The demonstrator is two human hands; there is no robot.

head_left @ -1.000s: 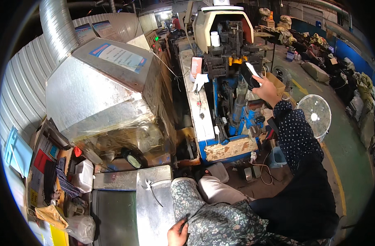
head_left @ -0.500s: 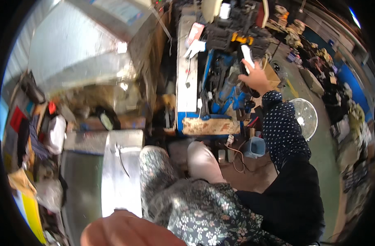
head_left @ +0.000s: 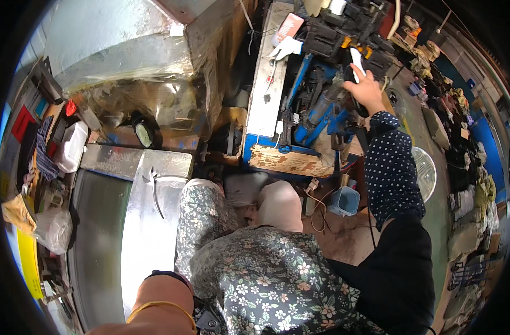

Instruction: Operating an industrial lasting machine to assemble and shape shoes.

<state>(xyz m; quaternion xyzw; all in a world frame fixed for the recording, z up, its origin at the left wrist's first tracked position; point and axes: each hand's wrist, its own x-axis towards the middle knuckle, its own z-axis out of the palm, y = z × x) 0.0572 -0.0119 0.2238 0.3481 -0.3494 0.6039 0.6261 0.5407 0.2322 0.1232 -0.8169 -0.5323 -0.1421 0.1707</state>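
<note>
My right hand (head_left: 369,95), in a dotted sleeve, reaches to a dark bench machine (head_left: 327,42). Its thumb and fingers close around a long white piece (head_left: 356,58) that sticks up past them; I cannot make out whether this is a lever or a loose part. Blue metal arms (head_left: 322,114) of the machine lie just left of the hand. At the lower edge, close to the camera, is my left arm, with a yellow bangle and a dark band at the wrist; the fingers of my left hand (head_left: 164,291) are hidden.
A white glove (head_left: 287,48) lies on the white panel (head_left: 264,106) beside the machine. A bent strip (head_left: 157,198) rests on the shiny metal surface (head_left: 146,240) at left. A blue bin (head_left: 344,201) and a round fan (head_left: 424,174) stand at right. A dark clock (head_left: 143,132) is farther left.
The whole view has shifted and turned. My left hand, a fist before, now shows mainly its wrist and bangle. My right hand and the white piece have moved slightly up against the machine.
</note>
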